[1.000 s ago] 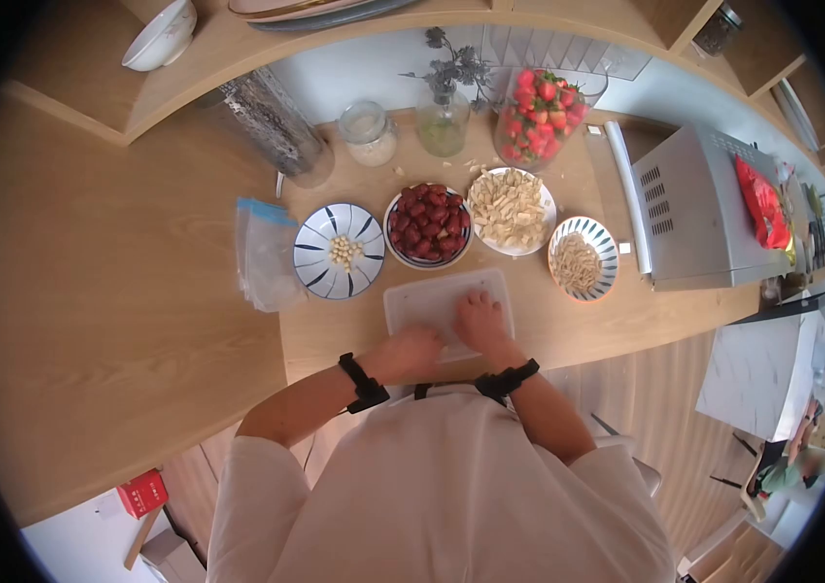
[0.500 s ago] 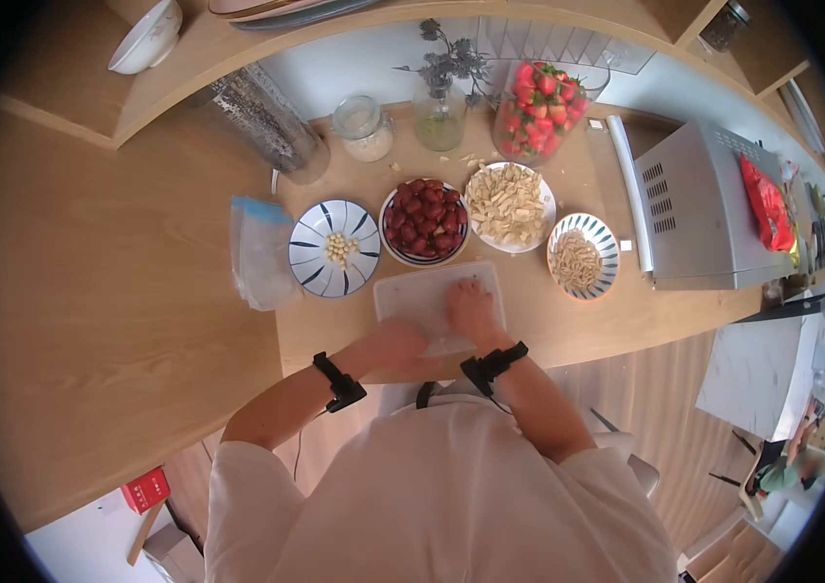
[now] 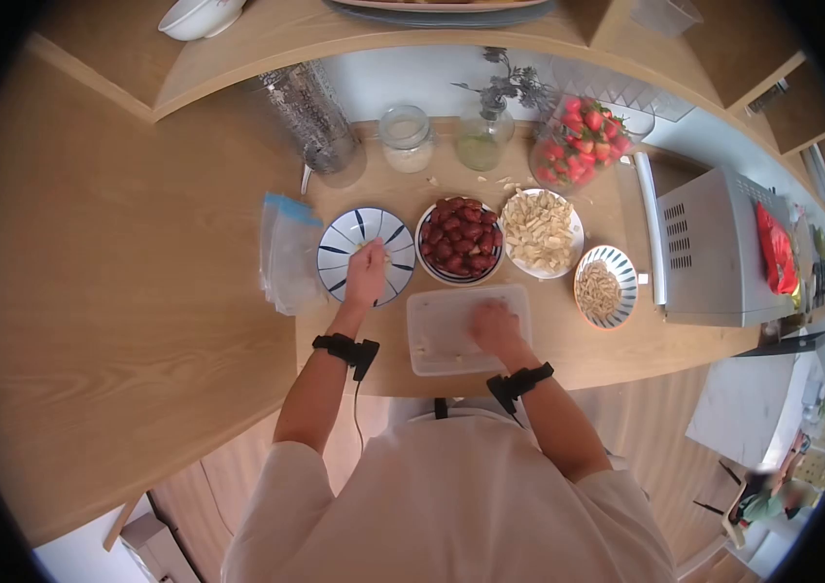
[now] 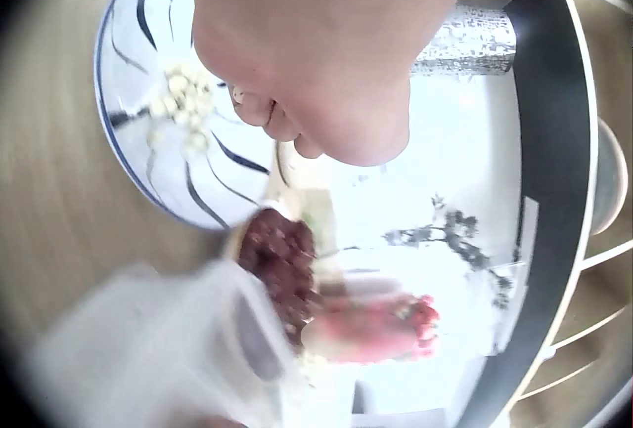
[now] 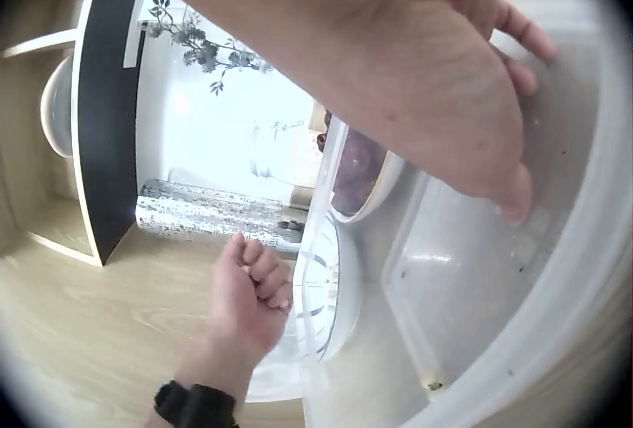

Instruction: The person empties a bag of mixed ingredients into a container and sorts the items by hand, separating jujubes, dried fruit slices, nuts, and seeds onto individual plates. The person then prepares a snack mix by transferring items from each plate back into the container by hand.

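Note:
My left hand [image 3: 366, 275] is over the blue-striped white plate [image 3: 342, 236], its fingers curled into a loose fist. Pale round seeds [image 4: 185, 98] lie on that plate, beside the fist in the left wrist view. I cannot tell whether the curled fingers enclose anything. Reaching into a translucent plastic box [image 3: 435, 316], my right hand [image 3: 496, 328] points its fingers and thumb down over the bottom, with nothing visible between them. A single pale seed [image 5: 432, 381] and a few dark specks lie in the box.
Behind the box stand a bowl of red dates [image 3: 459, 238], a plate of pale dried slices [image 3: 541, 233] and a small bowl of light-brown pieces [image 3: 599, 291]. Clear bags [image 3: 286, 257] lie left; jars and a strawberry container [image 3: 583, 146] stand behind. A metal appliance [image 3: 714, 248] is right.
My left hand has left the box and moved up and left to the striped plate. My right hand stays in the box. The head view has shifted slightly.

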`<state>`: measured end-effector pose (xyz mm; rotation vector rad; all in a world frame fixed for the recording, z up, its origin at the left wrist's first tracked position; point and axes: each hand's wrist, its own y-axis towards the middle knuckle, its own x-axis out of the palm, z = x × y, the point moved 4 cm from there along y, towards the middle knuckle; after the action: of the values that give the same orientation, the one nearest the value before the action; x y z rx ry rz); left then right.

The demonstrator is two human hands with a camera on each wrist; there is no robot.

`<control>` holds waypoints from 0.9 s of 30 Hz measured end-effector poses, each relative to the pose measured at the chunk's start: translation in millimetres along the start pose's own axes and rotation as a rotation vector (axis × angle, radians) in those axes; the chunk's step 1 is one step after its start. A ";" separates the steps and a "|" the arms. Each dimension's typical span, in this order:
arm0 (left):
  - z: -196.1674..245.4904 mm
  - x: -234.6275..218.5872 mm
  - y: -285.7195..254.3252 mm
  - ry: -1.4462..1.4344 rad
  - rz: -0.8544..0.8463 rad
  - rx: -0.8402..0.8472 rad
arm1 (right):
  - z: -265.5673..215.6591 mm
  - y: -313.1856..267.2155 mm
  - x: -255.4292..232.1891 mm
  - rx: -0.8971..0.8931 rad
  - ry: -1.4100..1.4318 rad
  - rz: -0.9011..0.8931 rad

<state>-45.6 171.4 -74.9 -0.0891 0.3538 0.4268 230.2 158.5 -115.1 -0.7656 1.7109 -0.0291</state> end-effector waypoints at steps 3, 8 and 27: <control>-20.7 -10.6 1.5 0.051 0.068 -0.023 | 4.6 4.0 4.4 0.026 0.005 -0.009; -33.6 -13.1 -2.5 0.139 0.007 0.056 | 5.3 -1.8 -0.3 -0.041 -0.037 0.053; -20.0 23.9 -121.4 0.089 -0.158 -0.117 | -62.7 12.9 7.3 -0.513 0.022 -0.268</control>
<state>19.4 67.4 -100.7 -0.2496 0.4065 0.2874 168.4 141.7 -108.0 -1.3750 1.6411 0.2263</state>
